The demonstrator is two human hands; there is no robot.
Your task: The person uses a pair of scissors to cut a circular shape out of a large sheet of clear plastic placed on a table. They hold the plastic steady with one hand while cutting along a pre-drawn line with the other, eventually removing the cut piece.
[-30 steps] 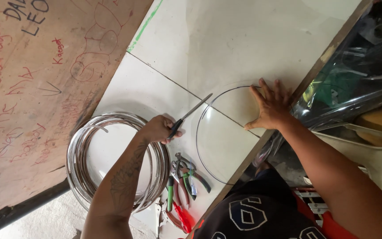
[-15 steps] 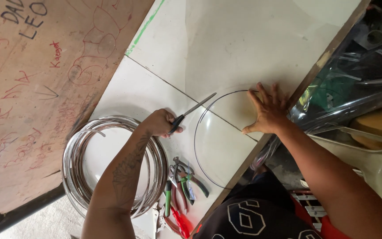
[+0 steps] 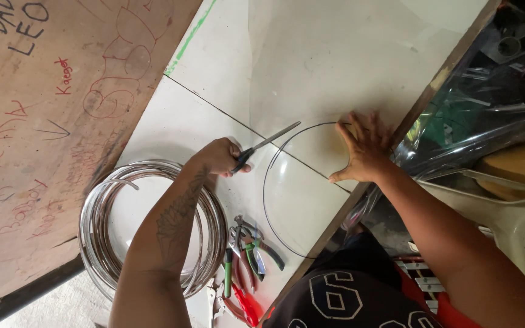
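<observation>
Scissors (image 3: 267, 146) sat in the left hand (image 3: 219, 156), fingers wrapped tight through the dark handles, blades nearly closed and aimed up and to the right across the white tabletop (image 3: 311, 54). The blade tips ended just short of a thin dark wire ring (image 3: 265, 200) lying flat on the tiles, close to the table's near edge. Over on the other side, the right hand (image 3: 363, 149) was spread flat, fingers wide, palm pressing down on the upper right arc of that ring and holding nothing. The tattooed left forearm crossed above a thick coil of silvery wire (image 3: 95, 243), which rested on the table's left corner beside a scribbled brown board (image 3: 37, 121). Just right of the coil lay a heap of pliers (image 3: 247, 261) with red, green and dark handles, well clear of both hands. A clear plastic sheet (image 3: 481, 109) lay crumpled past the table's right edge.
</observation>
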